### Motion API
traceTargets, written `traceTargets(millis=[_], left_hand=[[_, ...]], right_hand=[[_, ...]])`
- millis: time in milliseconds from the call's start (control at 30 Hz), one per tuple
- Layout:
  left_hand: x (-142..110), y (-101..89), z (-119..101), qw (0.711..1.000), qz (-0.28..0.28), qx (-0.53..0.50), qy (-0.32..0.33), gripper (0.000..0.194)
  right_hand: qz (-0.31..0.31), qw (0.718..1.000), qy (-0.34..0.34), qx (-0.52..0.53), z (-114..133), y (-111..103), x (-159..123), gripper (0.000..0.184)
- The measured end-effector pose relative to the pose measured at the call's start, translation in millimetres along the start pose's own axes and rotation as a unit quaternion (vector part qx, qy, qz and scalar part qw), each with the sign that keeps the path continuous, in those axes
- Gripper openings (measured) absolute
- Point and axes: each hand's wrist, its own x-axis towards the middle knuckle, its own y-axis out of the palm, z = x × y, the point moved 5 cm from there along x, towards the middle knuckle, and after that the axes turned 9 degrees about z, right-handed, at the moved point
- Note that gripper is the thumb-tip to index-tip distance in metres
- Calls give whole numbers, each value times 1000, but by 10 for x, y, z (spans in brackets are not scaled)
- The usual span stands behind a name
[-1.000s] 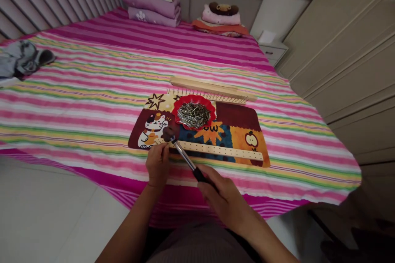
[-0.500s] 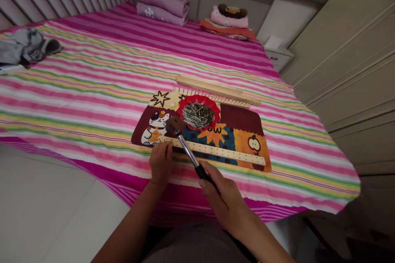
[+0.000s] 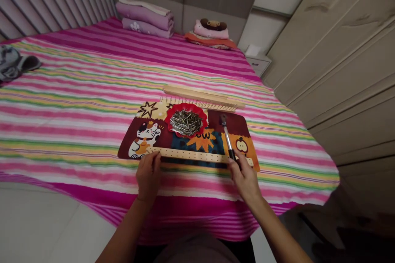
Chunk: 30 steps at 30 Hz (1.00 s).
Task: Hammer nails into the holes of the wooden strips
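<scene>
My left hand (image 3: 148, 174) rests at the bed's near edge, its fingertips pinched together on the left end of a pale wooden strip (image 3: 191, 155) with a row of holes. The strip lies across a colourful cartoon mat (image 3: 237, 125). My right hand (image 3: 245, 176) is closed on the black handle end of a hammer (image 3: 226, 135), which lies on the mat's right part with its head pointing away from me. A red dish (image 3: 169, 116) heaped with metal nails (image 3: 186, 117) sits at the mat's far middle.
Behind the mat lie long wooden bars (image 3: 197, 93), one studded with nails. The striped bed carries folded purple blankets (image 3: 145, 12), a plush toy on pillows (image 3: 211, 28) and grey clothing (image 3: 14, 61). A nightstand (image 3: 257, 61) and a wardrobe (image 3: 333, 49) stand on the right.
The hammer swung from above the strip's left end, beside my left hand, over to the mat's right side, where it now lies flat. My left hand stayed at the strip's left end.
</scene>
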Motion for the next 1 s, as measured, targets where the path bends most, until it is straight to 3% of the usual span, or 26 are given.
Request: traceTargets(millis=[100, 200, 300, 400, 567, 700, 867, 1000], left_hand=[[-15, -140, -105, 1000, -18, 18, -4, 19], [79, -201, -366, 998, -6, 41, 57, 16], [348, -65, -626, 987, 48, 90, 123, 15], [724, 225, -749, 967, 118, 171, 148, 19], [1234, 692, -718, 932, 226, 260, 113, 17], [1395, 892, -651, 897, 303, 311, 78, 10], [1416, 877, -676, 888, 307, 322, 119, 13], [1412, 725, -663, 909, 315, 258, 95, 11]], right_hand=[[-33, 999, 39, -13, -344, -55, 159, 54], [-30, 997, 62, -22, -498, -66, 238, 54], [-15, 997, 64, -36, -505, -54, 269, 52], [-7, 997, 66, -29, -489, -50, 284, 53], [-12, 997, 72, 1, -499, -68, 296, 52], [-15, 997, 70, 12, -495, -73, 295, 48], [-15, 997, 71, 20, -481, -79, 285, 46], [-15, 997, 79, 5, -462, -90, 280, 49]])
